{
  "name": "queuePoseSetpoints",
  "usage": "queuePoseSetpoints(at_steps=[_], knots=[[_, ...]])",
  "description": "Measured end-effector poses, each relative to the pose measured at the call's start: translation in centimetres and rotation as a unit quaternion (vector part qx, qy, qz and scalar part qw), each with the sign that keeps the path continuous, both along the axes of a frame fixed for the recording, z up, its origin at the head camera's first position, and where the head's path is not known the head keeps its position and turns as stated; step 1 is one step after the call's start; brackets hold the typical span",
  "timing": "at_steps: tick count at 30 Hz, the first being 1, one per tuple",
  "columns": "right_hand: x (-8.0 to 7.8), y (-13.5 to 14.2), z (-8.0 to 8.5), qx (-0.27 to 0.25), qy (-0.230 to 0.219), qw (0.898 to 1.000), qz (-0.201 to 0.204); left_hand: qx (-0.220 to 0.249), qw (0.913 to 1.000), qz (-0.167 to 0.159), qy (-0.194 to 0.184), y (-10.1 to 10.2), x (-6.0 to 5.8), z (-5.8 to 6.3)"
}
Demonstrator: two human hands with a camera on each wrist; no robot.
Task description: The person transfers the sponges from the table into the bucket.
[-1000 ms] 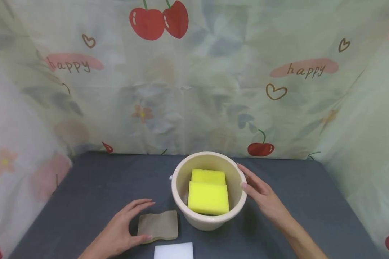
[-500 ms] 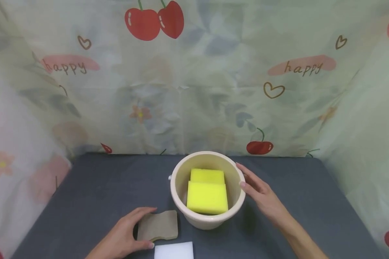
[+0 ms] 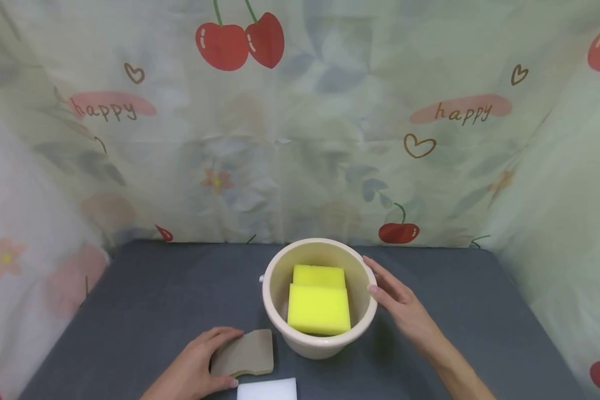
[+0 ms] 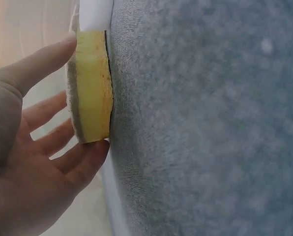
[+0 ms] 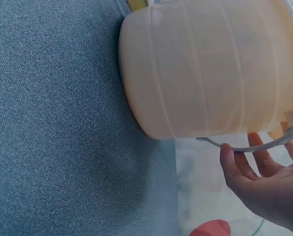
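A cream bucket point(image 3: 317, 351) stands on the dark table, with yellow sponges point(image 3: 320, 308) inside. To its left lies a wavy-edged sponge point(image 3: 247, 354), grey on top; the left wrist view reveals its yellow body point(image 4: 93, 88). My left hand point(image 3: 192, 361) grips this sponge by its edges, the thumb at the near side and fingers at the far side. On the bucket's right rim, my right hand point(image 3: 410, 314) holds on with the thumb over the edge. In the right wrist view its fingers curl by the grey bucket handle point(image 5: 254, 147).
A white sponge-like block point(image 3: 267, 390) lies in front of the grey-topped sponge, cut off by the lower frame edge. The dark cloth-covered table point(image 3: 170, 289) ends at a cherry-printed curtain point(image 3: 300, 139) behind and at both sides.
My left hand has moved right and closed from hovering around the grey-topped sponge to gripping its edges. My right hand stays at the bucket rim. The head view has shifted slightly.
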State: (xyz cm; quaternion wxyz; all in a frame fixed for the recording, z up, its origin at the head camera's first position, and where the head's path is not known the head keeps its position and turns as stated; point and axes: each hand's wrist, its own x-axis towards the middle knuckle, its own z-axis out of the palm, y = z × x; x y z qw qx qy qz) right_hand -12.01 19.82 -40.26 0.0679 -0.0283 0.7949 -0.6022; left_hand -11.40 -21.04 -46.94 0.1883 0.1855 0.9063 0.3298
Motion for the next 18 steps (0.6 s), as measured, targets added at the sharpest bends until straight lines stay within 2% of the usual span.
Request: queuePoseSetpoints(at_steps=[11,18], knots=[[0.0,0.2,-0.4,-0.007,0.017,1.0,-0.002,-0.045,0.9988,0.008,0.018,1.0,-0.3,-0.1],[-0.1,0.2,-0.5,-0.009,0.016,1.0,0.0,-0.036,0.9992,0.019,0.006,1.0,-0.4,0.0]])
